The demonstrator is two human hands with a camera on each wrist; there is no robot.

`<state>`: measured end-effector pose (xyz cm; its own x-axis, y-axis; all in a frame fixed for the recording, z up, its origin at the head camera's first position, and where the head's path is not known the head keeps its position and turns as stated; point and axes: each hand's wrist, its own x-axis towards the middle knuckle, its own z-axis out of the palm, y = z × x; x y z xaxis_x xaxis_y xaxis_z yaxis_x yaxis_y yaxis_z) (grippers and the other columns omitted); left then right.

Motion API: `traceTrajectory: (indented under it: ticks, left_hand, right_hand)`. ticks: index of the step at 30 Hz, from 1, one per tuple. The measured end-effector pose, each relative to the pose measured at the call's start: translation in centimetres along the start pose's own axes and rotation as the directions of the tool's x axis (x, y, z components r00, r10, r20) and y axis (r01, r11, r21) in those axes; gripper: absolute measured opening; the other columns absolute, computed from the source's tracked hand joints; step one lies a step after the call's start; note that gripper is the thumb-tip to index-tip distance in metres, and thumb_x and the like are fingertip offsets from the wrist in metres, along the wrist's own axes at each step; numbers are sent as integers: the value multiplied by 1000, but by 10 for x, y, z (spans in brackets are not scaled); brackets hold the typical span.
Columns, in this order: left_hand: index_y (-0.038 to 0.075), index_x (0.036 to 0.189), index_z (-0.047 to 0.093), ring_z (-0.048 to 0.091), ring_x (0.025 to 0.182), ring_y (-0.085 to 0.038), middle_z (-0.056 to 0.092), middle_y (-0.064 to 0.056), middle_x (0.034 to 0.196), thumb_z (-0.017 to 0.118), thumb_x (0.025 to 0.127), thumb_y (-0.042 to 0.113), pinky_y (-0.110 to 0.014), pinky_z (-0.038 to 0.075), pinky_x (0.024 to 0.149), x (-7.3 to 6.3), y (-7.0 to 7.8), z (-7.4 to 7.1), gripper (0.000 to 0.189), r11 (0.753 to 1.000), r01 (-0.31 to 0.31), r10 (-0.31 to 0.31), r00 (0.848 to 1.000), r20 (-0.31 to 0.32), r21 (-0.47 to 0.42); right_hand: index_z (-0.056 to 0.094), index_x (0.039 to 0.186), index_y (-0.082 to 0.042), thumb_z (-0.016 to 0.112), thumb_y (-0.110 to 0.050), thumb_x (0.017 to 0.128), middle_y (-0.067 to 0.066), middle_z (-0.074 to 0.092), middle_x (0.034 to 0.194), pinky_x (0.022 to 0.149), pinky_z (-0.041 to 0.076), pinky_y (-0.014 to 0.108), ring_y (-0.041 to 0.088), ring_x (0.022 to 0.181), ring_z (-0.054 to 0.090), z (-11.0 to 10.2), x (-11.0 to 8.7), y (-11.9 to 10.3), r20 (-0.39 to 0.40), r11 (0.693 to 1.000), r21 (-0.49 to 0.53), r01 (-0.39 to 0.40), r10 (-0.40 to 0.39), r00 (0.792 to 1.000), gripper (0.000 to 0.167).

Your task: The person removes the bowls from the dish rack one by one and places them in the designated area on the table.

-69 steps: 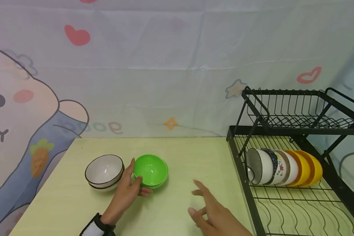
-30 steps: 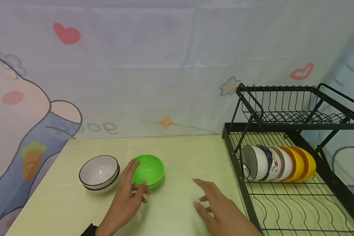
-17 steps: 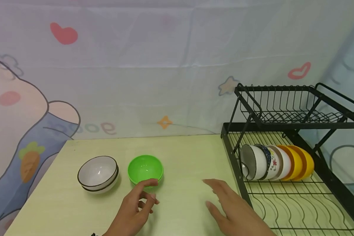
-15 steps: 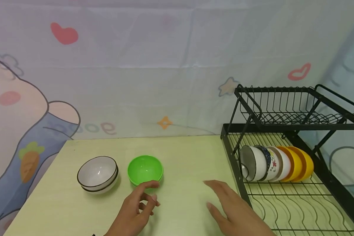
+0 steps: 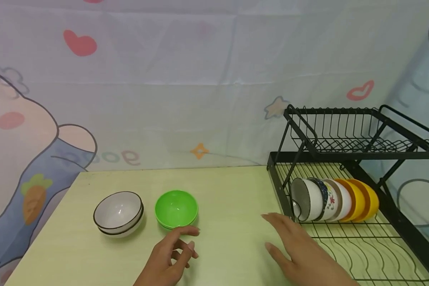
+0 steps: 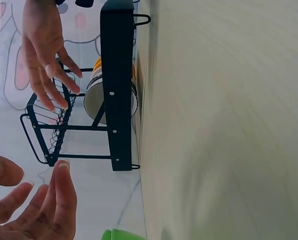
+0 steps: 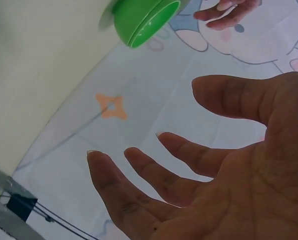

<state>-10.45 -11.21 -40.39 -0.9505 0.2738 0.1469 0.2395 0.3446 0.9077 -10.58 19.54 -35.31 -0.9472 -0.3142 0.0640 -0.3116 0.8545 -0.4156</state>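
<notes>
Two nested green bowls [image 5: 176, 208] sit on the pale table, left of its middle. My left hand [image 5: 169, 256] hovers just in front of them with loosely bent fingers and holds nothing. Further left stands a stack of white bowls [image 5: 118, 212] with dark rims. My right hand [image 5: 300, 254] is held over the table by the near left side of the black dish rack [image 5: 279, 190], fingers spread and holding nothing. In the right wrist view its fingers [image 7: 119, 190] are apart, with the green bowls beyond.
On the rack's lower tier several bowls stand on edge in a row: white bowls [image 5: 311, 200], a flower-patterned bowl [image 5: 331, 200] and yellow bowls [image 5: 366, 200]. The upper wire tier [image 5: 357, 145] overhangs the back. A printed cloth [image 5: 171, 79] hangs behind the table [image 5: 228, 190].
My left hand has let go of the green bowls' side and drawn back toward me. My right hand has moved right, closer to the rack. The bowls stay in place.
</notes>
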Motion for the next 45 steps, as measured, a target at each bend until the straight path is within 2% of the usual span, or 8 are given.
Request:
traceTrajectory:
  ticks: [6, 14, 19, 24, 30, 36, 40, 45]
  left_hand:
    - [26, 124, 58, 69, 80, -10, 63, 4, 123, 55, 103, 22, -26, 57, 67, -2, 4, 3, 22, 1000, 16, -16, 1000, 24, -27]
    - [26, 123, 59, 68, 74, -12, 66, 1, 115, 55, 103, 21, -26, 56, 66, -5, 6, 5, 22, 1000, -2, 3, 999, 38, -24]
    - [27, 124, 58, 67, 72, -12, 65, 1, 114, 54, 103, 22, -25, 56, 66, -5, 7, 6, 22, 1000, -16, 17, 999, 51, -16]
    - [27, 125, 57, 66, 71, -11, 65, -1, 111, 54, 103, 23, -25, 55, 65, -6, 6, 5, 23, 999, -36, 36, 997, 64, -9]
    - [25, 126, 57, 67, 75, -9, 62, -2, 120, 53, 104, 22, -24, 55, 65, -6, 3, 7, 23, 997, -72, 73, 994, 82, -16]
    - [23, 125, 59, 68, 75, -7, 63, -6, 120, 54, 103, 19, -24, 56, 64, -6, 0, 12, 23, 996, -91, 92, 992, 85, -22]
    - [22, 125, 58, 69, 77, -7, 64, -13, 120, 54, 102, 17, -24, 56, 63, -6, -1, 12, 24, 995, -91, 96, 989, 110, -45]
    - [22, 126, 59, 68, 77, -7, 63, -15, 123, 54, 102, 19, -24, 55, 62, -6, -1, 12, 24, 996, -63, 70, 989, 128, -58]
  right_hand:
    - [40, 149, -20, 62, -34, 98, 12, 43, 151, 104, 43, 62, 38, 135, 47, -12, 0, 12, -26, 999, -51, 5, -7, 1000, 57]
    - [39, 147, -5, 64, -28, 97, 26, 42, 147, 96, 44, 68, 52, 128, 45, -27, 11, 38, -61, 996, -80, 33, -38, 997, 60]
    - [38, 145, 3, 63, -23, 97, 32, 42, 144, 97, 38, 73, 60, 126, 43, -39, 20, 52, -74, 992, -127, 14, -24, 997, 60]
    - [36, 143, 9, 63, -23, 97, 37, 40, 141, 98, 35, 74, 63, 123, 40, -48, 32, 59, -85, 984, -178, -10, -5, 996, 62]
    - [32, 145, 11, 63, -21, 97, 41, 38, 141, 106, 21, 75, 65, 126, 35, -52, 41, 64, -90, 982, -184, -36, 19, 996, 65]
    - [33, 143, 13, 61, -21, 96, 42, 40, 139, 106, 21, 74, 63, 125, 40, -51, 50, 71, -82, 977, -208, -41, 24, 996, 65]
    - [32, 143, 16, 58, -22, 97, 45, 39, 139, 107, 21, 74, 64, 126, 38, -53, 56, 75, -50, 976, -208, -71, 62, 997, 65]
    - [31, 143, 18, 55, -24, 99, 46, 40, 138, 104, 33, 71, 62, 124, 43, -55, 64, 73, -2, 963, -243, -119, 122, 993, 65]
